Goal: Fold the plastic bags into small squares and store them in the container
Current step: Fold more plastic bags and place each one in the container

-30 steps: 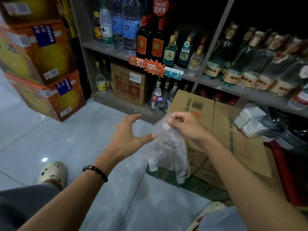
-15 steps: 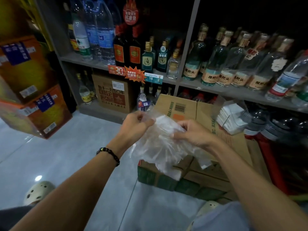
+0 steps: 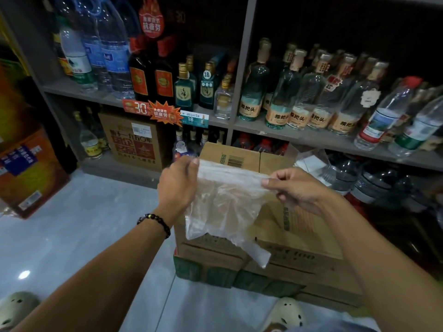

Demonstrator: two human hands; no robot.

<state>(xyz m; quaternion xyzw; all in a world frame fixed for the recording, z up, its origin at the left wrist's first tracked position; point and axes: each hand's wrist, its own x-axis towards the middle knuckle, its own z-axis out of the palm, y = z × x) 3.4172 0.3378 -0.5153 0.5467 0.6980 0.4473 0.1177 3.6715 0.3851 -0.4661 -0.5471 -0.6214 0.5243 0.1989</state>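
A clear plastic bag [image 3: 225, 202] is held up in the air between both hands, in front of a stack of cardboard boxes [image 3: 282, 250] that stands on the pale tiled floor [image 3: 79, 236]. The left hand [image 3: 178, 188] pinches the bag's upper left corner, thumb and fingertips pressed together on the film. The right hand [image 3: 291, 188] pinches the upper right corner the same way, its other fingers curled under. Between the two hands the top edge of the bag is pulled fairly straight and looks doubled over into a whitish band, though the thin film makes that hard to be sure of. The rest of the bag hangs down wrinkled, and one narrow strip trails lower at the bottom right, over the front of the boxes.

A dark bead bracelet [image 3: 154, 224] sits on the left wrist. Behind the boxes a grey shelf unit [image 3: 239, 75] carries rows of glass bottles and large water bottles, with orange price tags [image 3: 165, 113] on the edge of the middle shelf. A brown carton [image 3: 134, 137] stands on the bottom shelf at the left. Orange cartons [image 3: 28, 171] are piled at the left edge of the floor. Two pale perforated clogs [image 3: 286, 312] show at the bottom edge.
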